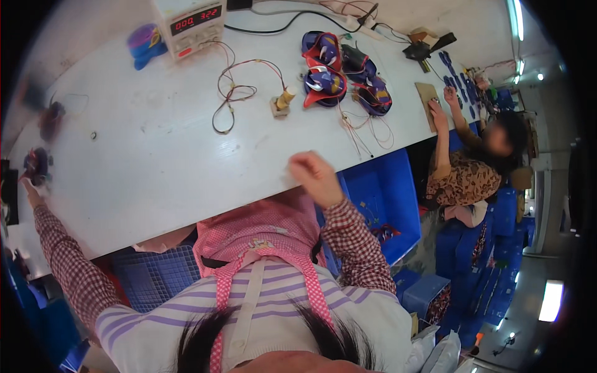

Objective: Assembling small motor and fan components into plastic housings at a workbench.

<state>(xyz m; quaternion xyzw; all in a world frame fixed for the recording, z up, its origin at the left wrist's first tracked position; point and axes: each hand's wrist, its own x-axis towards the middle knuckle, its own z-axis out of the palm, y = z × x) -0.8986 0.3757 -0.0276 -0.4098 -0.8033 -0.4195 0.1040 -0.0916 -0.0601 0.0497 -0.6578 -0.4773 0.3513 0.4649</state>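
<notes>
At the far left end of the white table, my left hand (32,193) reaches out with its fingers at a dark purple and red plastic part (36,163) and appears to grip its lower edge. A similar reddish part (52,120) lies a little beyond it, blurred. My right hand (316,178) hovers over the table's front edge, slightly smeared, its fingers curled in with nothing visible in them. Several purple and red plastic housings with wires (324,84) lie grouped beyond my right hand. A small block with a yellowish post (282,102) stands left of them, wired to thin leads.
A white power supply (189,28) with a red display stands at the back, beside a blue and purple item (147,45). Below the table edge is a blue bin (388,199); a blue crate (155,276) sits lower left. A co-worker (469,168) sits at the right.
</notes>
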